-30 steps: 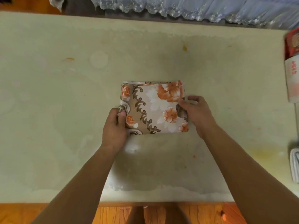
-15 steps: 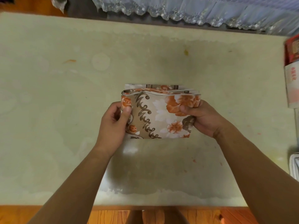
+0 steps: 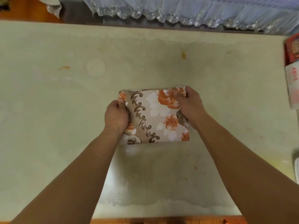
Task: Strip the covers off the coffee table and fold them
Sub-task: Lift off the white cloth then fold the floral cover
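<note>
Hands hold a folded beige cover printed with orange flowers and brown scrolls [image 3: 155, 117] between them, over the middle of the pale, stained coffee table top [image 3: 64, 110]. Left hand [image 3: 116, 116] grips its left edge, thumb on top. Right hand [image 3: 191, 105] grips the far right corner, fingers curled over the fabric.

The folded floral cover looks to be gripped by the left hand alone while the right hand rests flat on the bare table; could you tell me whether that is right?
Not quite. The head view shows both hands gripping the folded floral cover: the left hand holds its left edge, and the right hand curls its fingers over the far right corner rather than resting flat on the table.
</note>
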Available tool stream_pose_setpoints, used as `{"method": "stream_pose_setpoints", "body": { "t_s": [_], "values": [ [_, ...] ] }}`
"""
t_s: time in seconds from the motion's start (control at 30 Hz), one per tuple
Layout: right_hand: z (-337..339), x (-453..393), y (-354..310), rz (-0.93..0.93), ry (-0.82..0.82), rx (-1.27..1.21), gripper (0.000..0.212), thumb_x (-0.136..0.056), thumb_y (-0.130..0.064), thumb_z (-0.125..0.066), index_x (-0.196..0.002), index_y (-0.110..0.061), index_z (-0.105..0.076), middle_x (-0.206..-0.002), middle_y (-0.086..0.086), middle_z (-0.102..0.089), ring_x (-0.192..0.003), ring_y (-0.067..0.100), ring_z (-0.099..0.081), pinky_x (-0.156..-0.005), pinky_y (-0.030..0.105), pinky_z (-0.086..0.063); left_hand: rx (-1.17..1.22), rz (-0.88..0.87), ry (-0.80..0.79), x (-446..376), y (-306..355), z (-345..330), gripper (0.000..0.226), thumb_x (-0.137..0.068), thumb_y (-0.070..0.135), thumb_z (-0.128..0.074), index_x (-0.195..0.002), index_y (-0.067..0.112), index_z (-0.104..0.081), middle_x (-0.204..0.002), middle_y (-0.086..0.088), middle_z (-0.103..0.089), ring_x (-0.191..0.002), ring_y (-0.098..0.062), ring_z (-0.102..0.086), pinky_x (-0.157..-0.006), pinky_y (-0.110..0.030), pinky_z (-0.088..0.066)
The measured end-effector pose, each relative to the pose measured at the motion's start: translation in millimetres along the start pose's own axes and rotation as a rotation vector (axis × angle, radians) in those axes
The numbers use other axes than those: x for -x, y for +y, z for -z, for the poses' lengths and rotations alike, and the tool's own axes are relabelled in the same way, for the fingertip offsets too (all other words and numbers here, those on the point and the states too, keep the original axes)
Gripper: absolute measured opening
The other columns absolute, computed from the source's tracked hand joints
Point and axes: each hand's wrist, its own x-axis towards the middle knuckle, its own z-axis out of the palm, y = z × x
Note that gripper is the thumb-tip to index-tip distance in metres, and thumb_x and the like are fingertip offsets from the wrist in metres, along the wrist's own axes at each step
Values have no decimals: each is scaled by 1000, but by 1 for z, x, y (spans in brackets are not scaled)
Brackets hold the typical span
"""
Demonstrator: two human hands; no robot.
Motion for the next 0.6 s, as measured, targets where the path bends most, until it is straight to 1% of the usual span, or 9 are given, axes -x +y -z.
{"method": "stream_pose_setpoints", "body": {
  "t_s": [0.07,0.1,0.2,0.23,0.33,0.43,0.5,0.53,0.6],
  "values": [
    [-2,-10,0,8,76,165,11,-93,-33,-59,-91,-22,-58,-93,11,-71,-56,22,-59,-54,36,-50,-94,24,29,-3,4,-4,47,-107,45,-33,-90,12,-62,-93,-13,-68,-89,-36,-63,-80,-42,-51],
    [-2,-14,-2,7,97,194,9,-91,-32,-60,-94,-25,-56,-94,7,-69,-61,23,-61,-58,38,-54,-124,27,40,-4,7,-6,46,-107,43,-33,-96,10,-65,-98,-15,-69,-93,-37,-63,-84,-43,-52],
    [0,-17,-3,27,101,224,30,-93,-25,-60,-121,-34,-51,-94,-9,-59,-71,19,-65,-64,35,-56,-175,43,43,-8,8,-7,44,-107,39,-35,-107,8,-67,-106,-17,-70,-99,-37,-63,-88,-43,-51],
    [1,-18,-3,50,106,261,29,-95,-24,-58,-122,-35,-53,-91,-11,-58,-72,15,-64,-65,31,-55,-190,42,37,-9,9,-7,44,-107,37,-35,-109,7,-67,-108,-18,-69,-100,-37,-63,-86,-41,-49],
    [-2,-23,-2,84,152,361,10,-98,-26,-55,-104,-31,-61,-86,-10,-60,-70,10,-60,-60,26,-48,-202,53,22,-11,12,-6,44,-108,36,-35,-113,6,-67,-112,-18,-69,-104,-37,-62,-82,-36,-43],
    [-4,-29,-3,56,167,451,3,-99,-27,-56,-100,-27,-58,-82,-14,-56,-67,4,-54,-54,22,-38,-204,43,62,-6,11,-3,38,-107,40,-37,-115,11,-59,-109,-16,-68,-102,-38,-63,-84,-41,-49],
    [-6,-32,-5,44,170,496,3,-99,-26,-55,-101,-24,-57,-82,-14,-55,-70,8,-54,-55,23,-36,-272,-117,184,8,10,-2,27,-105,36,-44,-116,12,-48,-110,-14,-62,-96,-38,-62,-79,-45,-51],
    [-7,-33,-7,39,176,518,4,-99,-26,-55,-102,-23,-57,-83,-10,-56,-73,13,-56,-57,25,-37,-344,-303,258,16,9,-2,26,-103,31,-49,-119,11,-47,-116,-15,-57,-98,-38,-59,-78,-45,-51],
    [-9,-33,-9,21,183,546,7,-99,-26,-54,-103,-21,-56,-90,-3,-59,-81,21,-57,-66,29,-39,-538,-678,263,31,7,-8,36,-99,27,-52,-131,9,-53,-130,-19,-52,-114,-37,-53,-91,-47,-48]
  ]
}}
